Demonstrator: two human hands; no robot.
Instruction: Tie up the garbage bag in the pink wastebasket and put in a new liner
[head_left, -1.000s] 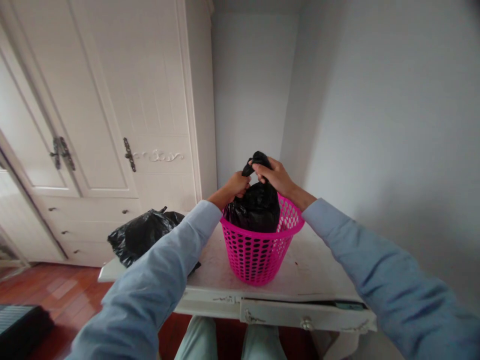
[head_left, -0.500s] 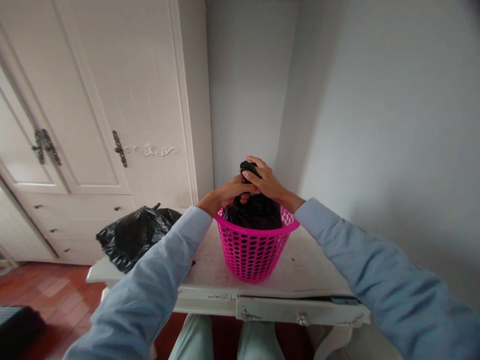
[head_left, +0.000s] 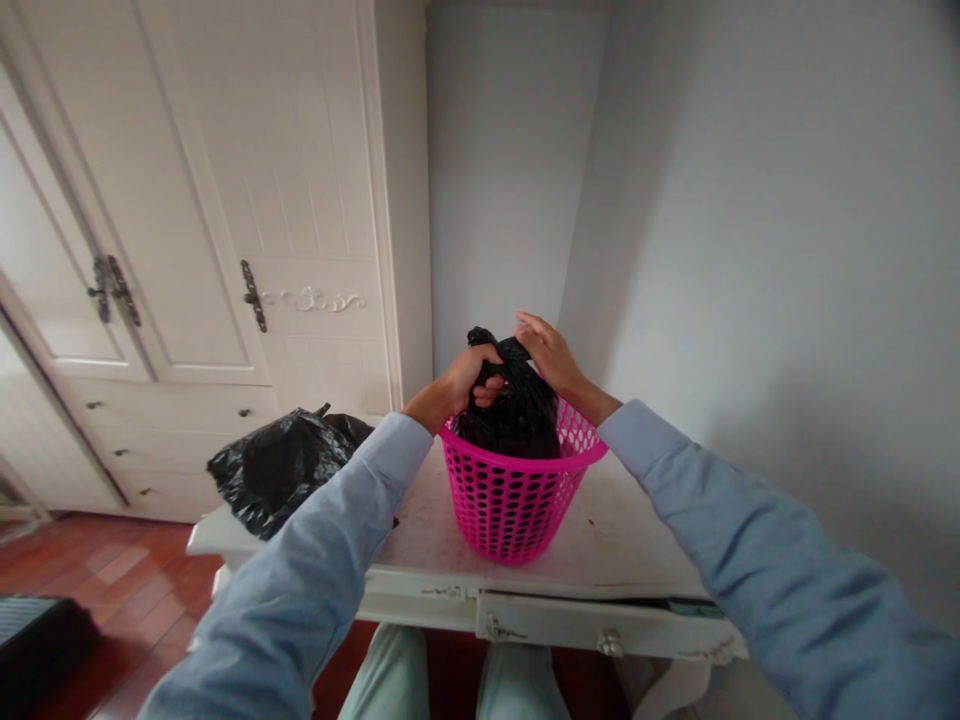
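Taking the pink basket [head_left: 517,463] as the clock's centre, the findings are as follows: the black bag [head_left: 517,430] sits inside the basket, its body below the rim and its upper plastic drawn up towards 12 o'clock; the left hand [head_left: 474,382], at 11 o'clock, has its fingers curled closed around the gathered neck; the right hand [head_left: 551,357], at 1 o'clock, has its fingers extended beside a strip of that plastic, and whether it pinches the strip cannot be told; the basket stands upright on the white table [head_left: 630,545]; a 2nd black bag [head_left: 289,468] lies on the table at 9 o'clock, untouched by either hand, and whether its top is knotted cannot be confirmed. On progress, seating the bag in the basket and gathering its neck are judged done; no finished knot is visible and the neck is not yet released, so work on the neck is judged partway and incomplete; the bag's contents are hidden; the drawer [head_left: 555,622] at 5 o'clock shows a dark gap above its front.
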